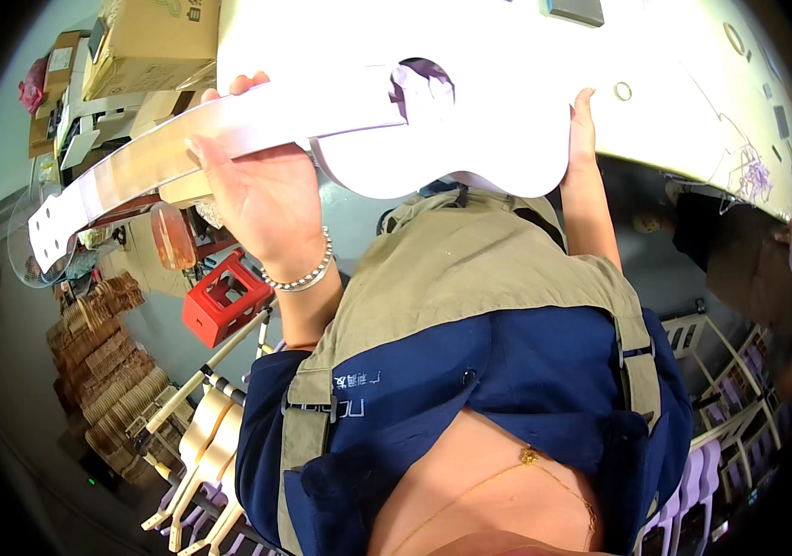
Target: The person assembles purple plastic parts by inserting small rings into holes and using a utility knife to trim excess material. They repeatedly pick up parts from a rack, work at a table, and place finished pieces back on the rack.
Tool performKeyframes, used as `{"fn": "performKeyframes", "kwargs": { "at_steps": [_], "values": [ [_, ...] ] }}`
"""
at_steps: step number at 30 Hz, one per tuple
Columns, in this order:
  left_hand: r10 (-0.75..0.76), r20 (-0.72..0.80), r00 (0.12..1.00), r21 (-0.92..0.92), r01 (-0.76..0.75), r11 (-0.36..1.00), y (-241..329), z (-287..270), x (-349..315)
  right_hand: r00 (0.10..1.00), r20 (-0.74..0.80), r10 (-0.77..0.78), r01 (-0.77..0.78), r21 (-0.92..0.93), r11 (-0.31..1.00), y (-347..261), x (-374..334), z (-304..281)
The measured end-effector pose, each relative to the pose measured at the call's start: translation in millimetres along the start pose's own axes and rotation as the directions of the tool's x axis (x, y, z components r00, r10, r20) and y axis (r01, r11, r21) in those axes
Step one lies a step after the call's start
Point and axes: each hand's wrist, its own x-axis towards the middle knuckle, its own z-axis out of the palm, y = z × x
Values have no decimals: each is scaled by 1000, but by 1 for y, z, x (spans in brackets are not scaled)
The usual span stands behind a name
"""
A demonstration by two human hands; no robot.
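Observation:
A pale white-lavender ukulele [507,148] lies level in front of me, its headstock at the far left and its rounded body on the right. Tan strips, like masking tape, cover part of the neck, and something pale and crumpled shows in the sound hole. My left hand [266,190] grips the neck, thumb on the near side and fingertips over the far edge. At the body's right end, my right hand [583,139] holds the rim; most of its fingers are hidden.
Beyond the ukulele is a bright white table [655,120] with a tape ring [623,91] and tangled purple strands [752,174]. Cardboard boxes [159,56] stand far left, a red stool [224,301] below them. Racks hold yellow instruments [206,440]. Another person [743,246] is at right.

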Motion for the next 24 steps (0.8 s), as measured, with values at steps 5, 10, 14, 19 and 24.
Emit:
{"fn": "performKeyframes", "kwargs": {
  "at_steps": [5,10,14,19,24],
  "values": [
    [15,-7,1000,-9,-16,1000,1,4,-6,999,43,-30,28,64,998,8,3,-7],
    [17,-17,1000,-66,-18,998,2,9,-12,896,70,-438,423,-431,797,9,25,-24],
    [8,-18,1000,-25,-9,1000,3,13,-21,522,554,-648,824,-523,217,-40,-5,57],
    [-68,4,998,-16,68,998,-4,20,-25,348,860,-374,935,-345,77,-40,-20,142],
    [-84,-23,996,-54,83,995,-5,23,-29,534,824,-192,826,-459,328,-42,-25,152]
  ]
}}
